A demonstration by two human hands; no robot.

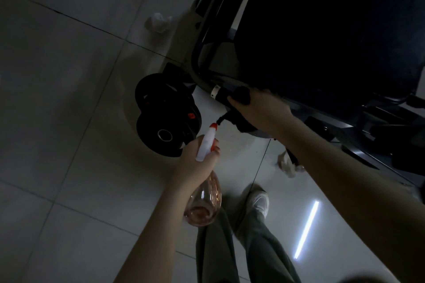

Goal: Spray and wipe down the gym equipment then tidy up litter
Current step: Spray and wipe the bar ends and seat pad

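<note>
Left grip (195,163) curls round bottle (205,200) neck, finger by trigger. Right grip (259,110) clamps dark cloth (241,95) on handle (222,95) end. Bottle low centre, over floor (69,99); long axis near-to-far, nozzle pointing up-right at cloth. Best: short close burst onto cloth, then rub along handle.

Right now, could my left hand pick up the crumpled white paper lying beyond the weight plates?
Probably not yet. Your left hand grips the spray bottle, and the crumpled paper lies on the floor past the weight plates. Nothing covers it, so free the hand first.
</note>
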